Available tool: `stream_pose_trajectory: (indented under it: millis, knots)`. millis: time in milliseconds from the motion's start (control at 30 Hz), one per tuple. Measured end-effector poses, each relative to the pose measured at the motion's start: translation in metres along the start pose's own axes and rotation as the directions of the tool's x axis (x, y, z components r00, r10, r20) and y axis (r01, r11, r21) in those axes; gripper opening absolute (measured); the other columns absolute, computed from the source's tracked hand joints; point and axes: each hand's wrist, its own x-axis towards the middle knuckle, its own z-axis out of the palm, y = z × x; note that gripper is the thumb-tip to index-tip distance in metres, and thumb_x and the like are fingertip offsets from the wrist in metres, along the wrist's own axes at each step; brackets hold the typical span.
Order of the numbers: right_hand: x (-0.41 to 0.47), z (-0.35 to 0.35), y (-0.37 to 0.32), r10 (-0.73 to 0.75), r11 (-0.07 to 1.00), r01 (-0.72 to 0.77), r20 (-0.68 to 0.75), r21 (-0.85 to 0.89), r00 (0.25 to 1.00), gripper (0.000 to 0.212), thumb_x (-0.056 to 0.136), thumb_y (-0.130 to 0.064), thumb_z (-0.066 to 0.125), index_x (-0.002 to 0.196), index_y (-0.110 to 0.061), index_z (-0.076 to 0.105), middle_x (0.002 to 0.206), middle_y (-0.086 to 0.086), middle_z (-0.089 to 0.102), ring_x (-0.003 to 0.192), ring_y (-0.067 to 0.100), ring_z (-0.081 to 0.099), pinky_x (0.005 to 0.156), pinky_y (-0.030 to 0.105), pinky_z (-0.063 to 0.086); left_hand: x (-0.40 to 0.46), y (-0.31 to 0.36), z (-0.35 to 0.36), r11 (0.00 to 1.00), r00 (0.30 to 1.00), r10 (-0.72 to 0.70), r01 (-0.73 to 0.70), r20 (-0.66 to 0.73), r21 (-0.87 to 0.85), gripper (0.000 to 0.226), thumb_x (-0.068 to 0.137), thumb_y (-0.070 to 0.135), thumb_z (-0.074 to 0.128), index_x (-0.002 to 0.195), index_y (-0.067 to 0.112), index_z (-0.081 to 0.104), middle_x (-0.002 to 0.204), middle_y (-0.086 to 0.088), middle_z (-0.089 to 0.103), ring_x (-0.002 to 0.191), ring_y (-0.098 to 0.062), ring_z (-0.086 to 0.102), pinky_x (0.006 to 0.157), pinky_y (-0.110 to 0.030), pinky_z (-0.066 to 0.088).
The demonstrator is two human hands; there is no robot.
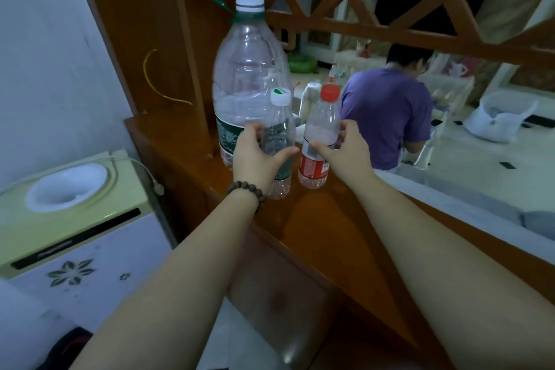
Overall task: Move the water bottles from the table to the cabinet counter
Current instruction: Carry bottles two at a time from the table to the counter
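Three bottles stand on the wooden surface [324, 219] of the cabinet, in the middle of the frame. The large clear bottle [246, 75] with the white cap and green neck ring stands farthest back, upright, against the cabinet's upright panel. Just in front of it is the small white-capped bottle [280, 129], and just to the right of that the red-capped bottle [319, 135] with its red label; both are upright with their bases on the wood.

The left hand [255, 156], with a bead bracelet at the wrist, has its fingers curled round the white-capped bottle's middle, thumb to the right of it. The right hand [345, 147] holds the red-capped bottle between thumb and fingers at about label height. Whether either grasp is firm or only light I cannot tell.

Judging by this, the work is well along: at least three bottles have reached the counter, and these two appear to be at the point of being set down, needing only to be let go. The two small bottles stand close together, so a careless release could knock one against the other.

In the background, upper centre right, a table [318, 69] carries what may be more bottles, too small to tell, so some may be left to fetch. A person in a purple shirt [387, 111] sits beyond the counter.
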Motion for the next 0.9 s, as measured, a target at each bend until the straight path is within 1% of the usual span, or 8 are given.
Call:
stream_pose_trajectory:
  millis: [133,233,300,533,667,733,867,900]
  knots:
    - [0.011,0.010,0.009,0.034,0.999,-0.035,0.044,0.022,0.998,0.061,0.076,-0.027,0.076,0.127,-0.013,0.046,0.113,0.002,0.060,0.090,0.013,0.057,0.071,0.020,0.042,0.008,-0.017,0.016,1.000,1.000,-0.019,0.018,0.018,0.024,0.076,0.056,0.061,0.079,0.116,0.021,0.053,0.110,0.004,0.060,0.101,-0.014,0.059,0.084,-0.038,0.056]
    - [0.016,0.014,0.013,0.043,0.999,-0.044,0.047,0.032,0.998,0.060,0.076,-0.027,0.076,0.126,-0.013,0.046,0.117,0.004,0.062,0.094,0.016,0.060,0.079,0.028,0.048,0.009,-0.023,0.019,1.000,1.000,-0.011,0.011,-0.003,0.025,0.076,0.059,0.060,0.078,0.120,0.021,0.053,0.113,0.005,0.060,0.103,-0.013,0.058,0.087,-0.038,0.054]
    - [0.018,0.016,0.013,0.042,0.998,-0.044,0.054,0.043,0.998,0.061,0.077,-0.027,0.075,0.128,-0.012,0.045,0.120,0.006,0.062,0.094,0.014,0.059,0.081,0.029,0.049,0.011,-0.025,0.019,1.000,1.000,-0.002,0.002,-0.001,0.026,0.076,0.062,0.057,0.079,0.123,0.021,0.052,0.116,0.005,0.059,0.106,-0.013,0.057,0.089,-0.038,0.054]
    - [0.019,0.020,0.013,0.053,0.997,-0.058,0.078,0.059,0.996,0.063,0.083,-0.026,0.070,0.137,-0.013,0.040,0.130,0.006,0.057,0.108,0.016,0.058,0.081,0.023,0.043,0.010,-0.025,0.018,0.998,0.999,0.039,-0.039,0.012,0.051,0.078,0.067,0.049,0.080,0.130,0.016,0.048,0.124,0.001,0.057,0.113,-0.014,0.055,0.093,-0.033,0.052]
    - [0.016,0.021,0.013,0.030,0.999,-0.033,0.075,0.029,0.997,0.059,0.084,-0.027,0.069,0.135,-0.014,0.042,0.129,0.003,0.058,0.098,0.007,0.051,0.078,0.017,0.038,0.009,-0.026,0.019,0.999,0.999,0.013,-0.015,0.033,0.043,0.085,0.061,0.053,0.081,0.130,0.018,0.045,0.125,0.003,0.056,0.114,-0.013,0.055,0.093,-0.036,0.053]
    - [0.014,0.020,0.014,0.015,1.000,-0.016,0.068,0.018,0.998,0.059,0.084,-0.027,0.070,0.135,-0.014,0.043,0.127,0.002,0.057,0.100,0.006,0.051,0.078,0.016,0.036,0.008,-0.025,0.017,0.998,0.999,0.028,-0.029,0.028,0.052,0.086,0.061,0.052,0.082,0.131,0.019,0.045,0.125,0.003,0.055,0.114,-0.014,0.054,0.094,-0.034,0.052]
    - [0.008,0.019,0.016,0.004,1.000,-0.004,0.060,0.004,0.998,0.061,0.083,-0.027,0.070,0.136,-0.015,0.042,0.113,-0.011,0.049,0.102,0.001,0.045,0.064,-0.003,0.035,0.002,-0.028,0.011,0.995,0.998,0.054,-0.056,0.033,0.088,0.084,0.063,0.056,0.078,0.132,0.022,0.043,0.126,0.002,0.054,0.114,-0.013,0.053,0.092,-0.037,0.053]
    - [0.006,0.019,0.017,0.002,1.000,-0.001,0.056,-0.012,0.998,0.060,0.084,-0.029,0.070,0.136,-0.015,0.043,0.111,-0.012,0.049,0.102,0.001,0.045,0.066,-0.004,0.035,0.000,-0.030,0.009,0.993,0.998,0.060,-0.064,0.036,0.102,0.085,0.064,0.058,0.076,0.134,0.023,0.042,0.129,0.002,0.053,0.117,-0.014,0.052,0.095,-0.038,0.052]
